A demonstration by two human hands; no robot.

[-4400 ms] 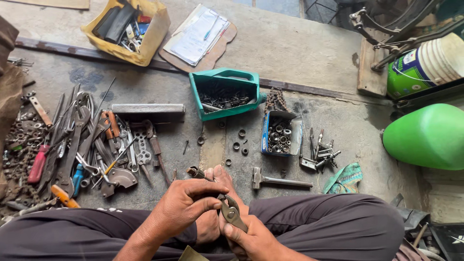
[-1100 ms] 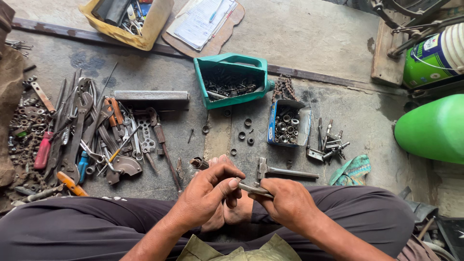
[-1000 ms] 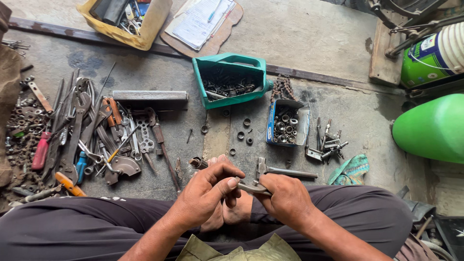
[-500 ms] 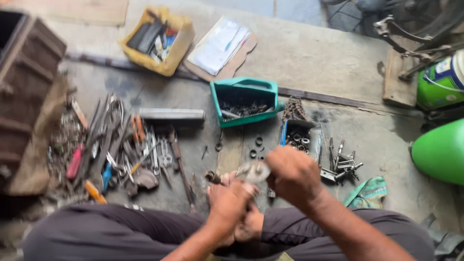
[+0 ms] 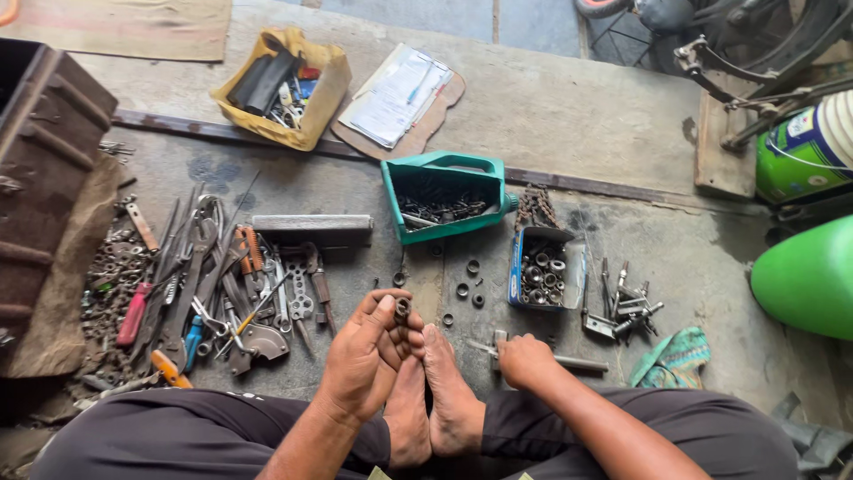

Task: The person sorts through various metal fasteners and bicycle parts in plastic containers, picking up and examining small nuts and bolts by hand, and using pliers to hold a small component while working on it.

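Note:
I sit cross-legged on the concrete floor with my bare feet [image 5: 437, 391] together in front of me. My left hand [image 5: 366, 356] is raised above the feet and pinches a small dark ring-shaped metal part [image 5: 402, 309] between thumb and fingertips. My right hand [image 5: 524, 359] is down on the floor to the right of my feet, fingers closed over a hammer [image 5: 582, 363] that lies flat; its head shows just left of the knuckles. Several loose washers [image 5: 468, 292] lie just beyond my feet.
Hand tools [image 5: 213, 284] are spread at left beside a rusty metal box [image 5: 44, 169]. A teal cut-open jug of bolts [image 5: 444, 169], a blue box of nuts [image 5: 518, 267], loose bolts [image 5: 622, 302], a green cloth [image 5: 675, 356] and a green container [image 5: 809, 276] lie ahead and right.
My hands were together working a small metal piece. Now they are apart: the right hand has dropped to the hammer on the floor and the left keeps the small part.

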